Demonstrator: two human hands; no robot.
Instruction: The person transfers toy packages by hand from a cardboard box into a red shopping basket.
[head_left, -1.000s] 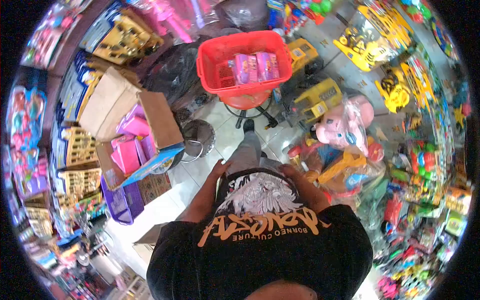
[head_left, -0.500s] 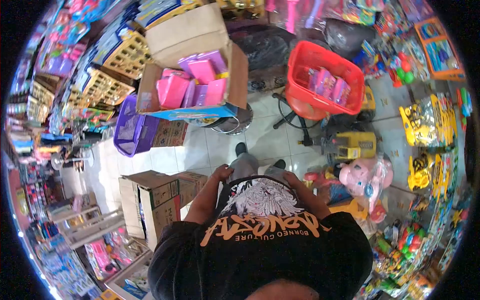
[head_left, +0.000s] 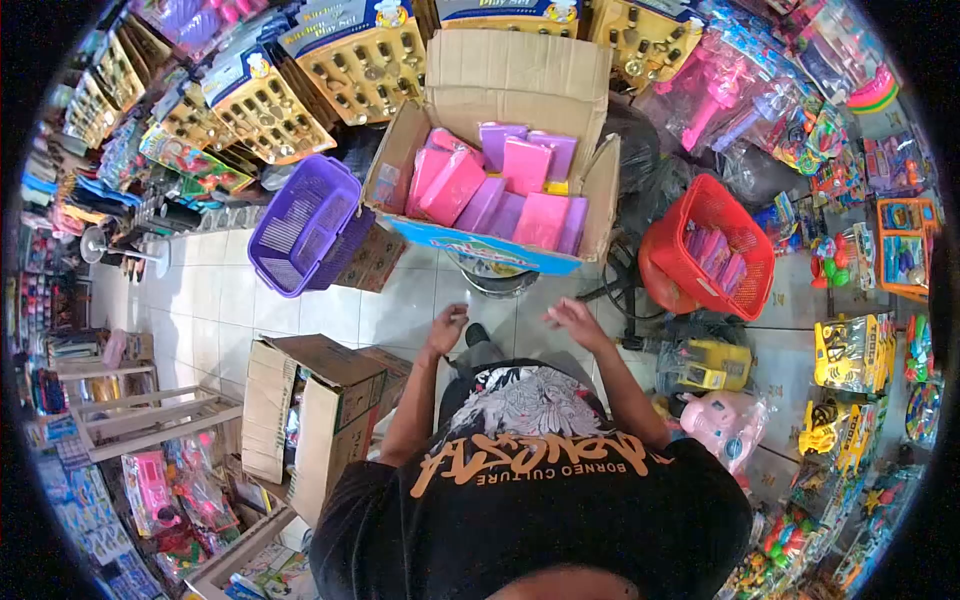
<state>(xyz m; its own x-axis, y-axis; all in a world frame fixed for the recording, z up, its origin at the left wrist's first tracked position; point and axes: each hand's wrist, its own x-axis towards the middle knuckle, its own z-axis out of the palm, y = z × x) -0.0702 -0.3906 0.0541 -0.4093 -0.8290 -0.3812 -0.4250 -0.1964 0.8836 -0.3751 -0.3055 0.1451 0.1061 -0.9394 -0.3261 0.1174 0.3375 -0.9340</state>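
Note:
My left hand (head_left: 447, 328) is raised in front of my body, its fingers loosely bent and nothing seen in it. To its right, my right hand (head_left: 574, 321) is held out with the fingers apart, also without anything in it. Both are nearest to the open cardboard box (head_left: 518, 62), apart from it. Inside the box lie several flat packs, among them a pink pack (head_left: 527, 164) and a purple pack (head_left: 483, 206). The box rests on a round stool (head_left: 497, 283), mostly hidden beneath it.
A purple basket (head_left: 305, 225) stands left of the box. On the right, a red basket (head_left: 755, 262) holds several pink-purple packs. An opened carton (head_left: 335, 400) is at my left; a bagged pink toy (head_left: 720, 425) lies at my right. Kitchen play sets (head_left: 365, 65) hang behind.
Both my hands have risen from beside my thighs and moved forward towards the box. The view has shifted, so the box and the baskets appear nearer and further right.

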